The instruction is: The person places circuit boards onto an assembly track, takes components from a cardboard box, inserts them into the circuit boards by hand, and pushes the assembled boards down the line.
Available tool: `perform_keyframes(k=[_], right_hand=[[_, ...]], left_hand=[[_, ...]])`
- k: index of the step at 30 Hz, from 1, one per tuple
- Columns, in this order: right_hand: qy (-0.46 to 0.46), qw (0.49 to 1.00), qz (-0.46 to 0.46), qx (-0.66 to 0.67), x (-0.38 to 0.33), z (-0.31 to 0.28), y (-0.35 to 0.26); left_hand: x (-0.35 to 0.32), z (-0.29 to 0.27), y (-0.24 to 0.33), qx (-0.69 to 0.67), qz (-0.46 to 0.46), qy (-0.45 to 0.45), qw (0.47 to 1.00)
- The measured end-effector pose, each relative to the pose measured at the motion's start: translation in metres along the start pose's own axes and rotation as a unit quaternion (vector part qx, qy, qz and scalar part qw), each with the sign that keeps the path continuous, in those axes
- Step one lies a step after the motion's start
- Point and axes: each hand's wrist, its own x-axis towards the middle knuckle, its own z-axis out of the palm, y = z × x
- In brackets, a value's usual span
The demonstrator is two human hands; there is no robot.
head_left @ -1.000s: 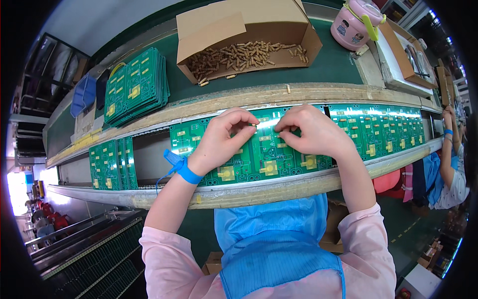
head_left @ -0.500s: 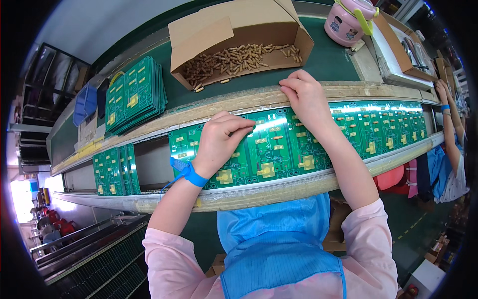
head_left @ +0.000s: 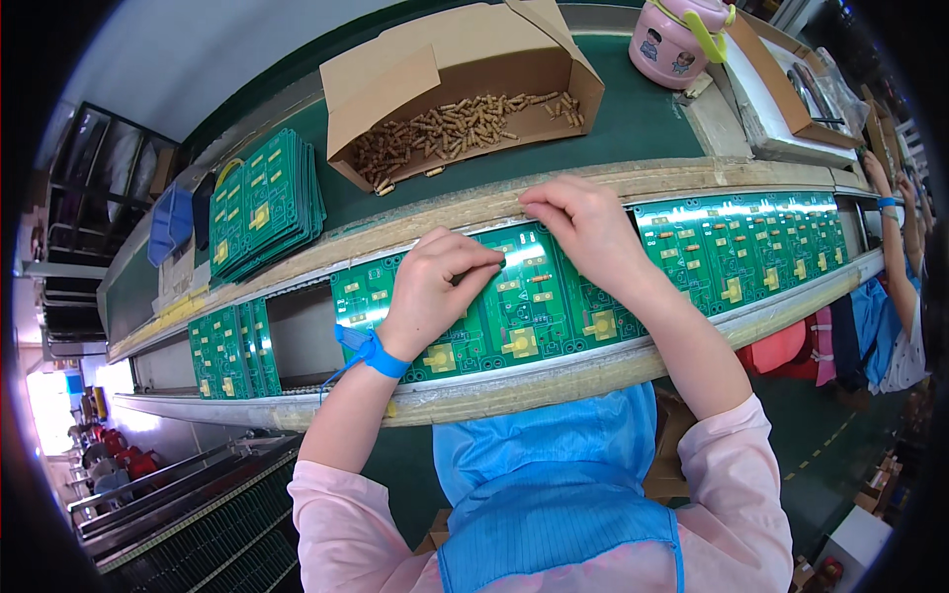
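Observation:
My left hand (head_left: 435,289), with a blue wrist strap (head_left: 373,352), is closed in a pinch over a green circuit board (head_left: 524,308). Something small and dark shows at its fingertips, too small to name. My right hand (head_left: 591,229) is pinched too, above the board's far edge by the wooden rail; whatever its fingers may hold is hidden. The board carries yellowish pads and a small striped component (head_left: 541,279). More green boards (head_left: 741,247) lie side by side along the rails to the right.
An open cardboard box (head_left: 465,84) of small brown cylindrical parts stands beyond the rail. Stacked green boards (head_left: 265,203) and a blue bin (head_left: 170,227) stand left, a pink bucket (head_left: 672,49) far right. Several boards (head_left: 232,346) sit leftward on the rails. A co-worker's arm (head_left: 893,232) reaches in at right.
My right hand has moved left and nearer, from the wooden rail toward the board's far edge. My left hand stays pinched at nearly the same spot. The view has shifted slightly.

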Motion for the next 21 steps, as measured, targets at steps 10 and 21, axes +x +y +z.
perform_keyframes(k=[10,21], right_hand=[[-0.021,1.000,0.000,0.021,-0.006,0.004,-0.005],[-0.028,0.999,-0.030,0.008,-0.014,0.007,0.000]], left_hand=[[-0.003,0.006,0.007,0.069,0.005,-0.024,0.997],[0.008,-0.001,0.017,0.104,0.041,-0.090,0.990]])
